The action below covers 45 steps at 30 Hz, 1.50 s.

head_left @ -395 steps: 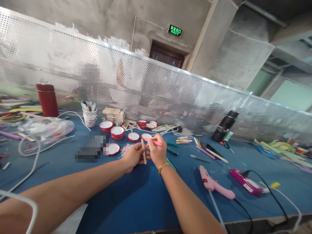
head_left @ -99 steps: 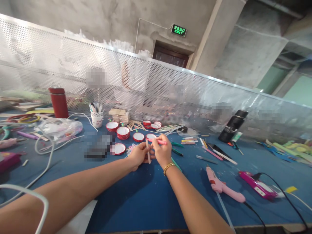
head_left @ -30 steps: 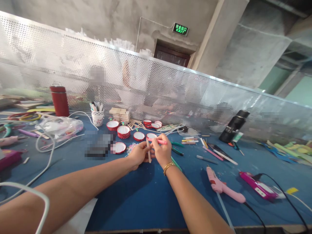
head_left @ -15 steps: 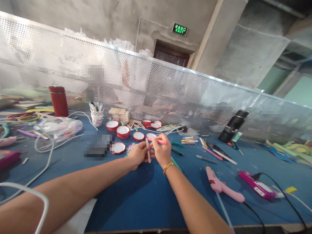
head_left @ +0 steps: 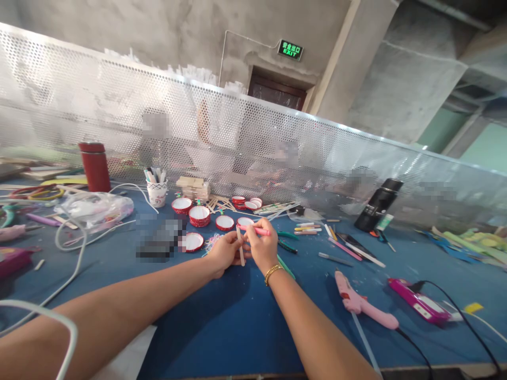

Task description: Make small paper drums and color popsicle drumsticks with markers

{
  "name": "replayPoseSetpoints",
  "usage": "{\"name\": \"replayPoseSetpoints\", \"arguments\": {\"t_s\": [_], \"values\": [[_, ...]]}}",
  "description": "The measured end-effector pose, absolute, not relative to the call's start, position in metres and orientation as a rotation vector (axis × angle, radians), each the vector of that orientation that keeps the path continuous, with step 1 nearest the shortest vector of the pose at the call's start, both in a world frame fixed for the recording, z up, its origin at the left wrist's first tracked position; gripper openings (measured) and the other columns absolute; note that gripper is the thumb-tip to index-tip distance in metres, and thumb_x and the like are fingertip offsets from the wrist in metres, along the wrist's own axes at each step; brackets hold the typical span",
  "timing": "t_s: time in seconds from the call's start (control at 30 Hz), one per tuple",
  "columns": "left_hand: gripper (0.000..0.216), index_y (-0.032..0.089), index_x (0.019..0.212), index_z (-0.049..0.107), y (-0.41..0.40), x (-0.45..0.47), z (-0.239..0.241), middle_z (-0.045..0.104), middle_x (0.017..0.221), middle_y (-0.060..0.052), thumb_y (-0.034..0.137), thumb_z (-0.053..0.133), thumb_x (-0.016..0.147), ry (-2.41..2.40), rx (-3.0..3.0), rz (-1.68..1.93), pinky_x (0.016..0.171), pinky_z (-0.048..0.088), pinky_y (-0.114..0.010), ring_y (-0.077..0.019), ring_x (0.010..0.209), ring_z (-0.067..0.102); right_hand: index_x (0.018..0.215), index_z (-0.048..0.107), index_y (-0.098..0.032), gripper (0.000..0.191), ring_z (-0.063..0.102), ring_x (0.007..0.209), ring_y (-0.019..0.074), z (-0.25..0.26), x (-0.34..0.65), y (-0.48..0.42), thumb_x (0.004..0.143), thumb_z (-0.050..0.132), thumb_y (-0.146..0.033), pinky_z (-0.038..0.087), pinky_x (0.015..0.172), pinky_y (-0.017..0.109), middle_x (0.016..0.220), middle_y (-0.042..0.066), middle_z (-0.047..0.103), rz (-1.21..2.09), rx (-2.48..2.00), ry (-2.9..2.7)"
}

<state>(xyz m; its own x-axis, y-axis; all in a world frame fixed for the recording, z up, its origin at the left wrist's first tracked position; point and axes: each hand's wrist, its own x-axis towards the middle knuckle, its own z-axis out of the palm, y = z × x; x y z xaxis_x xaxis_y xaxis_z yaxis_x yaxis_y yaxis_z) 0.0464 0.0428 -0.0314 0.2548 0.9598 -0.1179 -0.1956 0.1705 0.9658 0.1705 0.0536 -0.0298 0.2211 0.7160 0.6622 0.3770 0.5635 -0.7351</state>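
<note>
My left hand (head_left: 225, 252) is closed on a flat wooden craft stick (head_left: 241, 248), held nearly upright above the blue table. My right hand (head_left: 263, 247), with a gold bracelet at the wrist, grips a pink marker pen (head_left: 256, 230). The pen's tip points left and meets or nearly meets the upper end of the stick; contact is too small to confirm. Just beyond the hands are round red-rimmed lids with white insides, among them one lid (head_left: 224, 222) and a stack (head_left: 199, 215). A bundle of thin pastel strips (head_left: 213, 243) lies beside my left hand.
A pink glue gun (head_left: 362, 303) and a magenta power strip (head_left: 420, 302) with cords lie at the right. A black bottle (head_left: 378, 205) and a red flask (head_left: 95, 166) stand farther back. A white cable (head_left: 75, 274) loops at left. A perforated metal screen (head_left: 261, 137) edges the table.
Both hands keep nearly the same place and grip. The pen and the stick have shifted only slightly, and the camera view has moved a little.
</note>
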Motion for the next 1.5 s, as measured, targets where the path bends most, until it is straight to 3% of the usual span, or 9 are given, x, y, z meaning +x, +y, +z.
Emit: {"name": "replayPoseSetpoints", "arguments": {"t_s": [0.57, 0.73, 1.3, 1.5], "values": [[0.007, 0.018, 0.095, 0.058, 0.0429, 0.0472, -0.0302, 0.075, 0.091, -0.007, 0.021, 0.054, 0.099, 0.989, 1.055, 1.01, 0.055, 0.056, -0.024, -0.0165, 0.067, 0.075, 0.069, 0.049, -0.024, 0.02, 0.056, 0.06, 0.0172, -0.0282, 0.174, 0.0556, 0.083, 0.06, -0.034, 0.044, 0.065, 0.029, 0.061, -0.003, 0.061, 0.254, -1.037, -1.358], [0.007, 0.019, 0.095, 0.06, 0.0422, 0.0481, -0.0292, 0.075, 0.087, -0.005, 0.025, 0.063, 0.095, 0.958, 1.036, 1.022, 0.053, 0.056, -0.024, -0.016, 0.063, 0.074, 0.071, 0.05, -0.024, 0.019, 0.058, 0.061, 0.0178, -0.0295, 0.1719, 0.0552, 0.083, 0.06, -0.035, 0.045, 0.065, 0.029, 0.061, -0.003, 0.061, 0.288, -1.006, -1.385], [0.012, 0.019, 0.097, 0.059, 0.0417, 0.0476, -0.029, 0.075, 0.089, -0.005, 0.019, 0.048, 0.101, 0.974, 1.067, 1.009, 0.055, 0.056, -0.024, -0.0159, 0.065, 0.074, 0.071, 0.051, -0.024, 0.018, 0.06, 0.061, 0.0185, -0.0293, 0.1706, 0.0543, 0.083, 0.06, -0.035, 0.046, 0.065, 0.03, 0.062, -0.002, 0.062, 0.313, -1.016, -1.383], [0.007, 0.019, 0.096, 0.06, 0.0424, 0.0475, -0.0305, 0.076, 0.09, -0.006, 0.02, 0.054, 0.098, 0.987, 1.053, 1.012, 0.055, 0.056, -0.025, -0.0177, 0.067, 0.075, 0.069, 0.049, -0.024, 0.02, 0.058, 0.06, 0.0181, -0.0276, 0.1725, 0.054, 0.082, 0.06, -0.035, 0.045, 0.065, 0.03, 0.061, -0.002, 0.061, 0.298, -1.014, -1.366]]}}
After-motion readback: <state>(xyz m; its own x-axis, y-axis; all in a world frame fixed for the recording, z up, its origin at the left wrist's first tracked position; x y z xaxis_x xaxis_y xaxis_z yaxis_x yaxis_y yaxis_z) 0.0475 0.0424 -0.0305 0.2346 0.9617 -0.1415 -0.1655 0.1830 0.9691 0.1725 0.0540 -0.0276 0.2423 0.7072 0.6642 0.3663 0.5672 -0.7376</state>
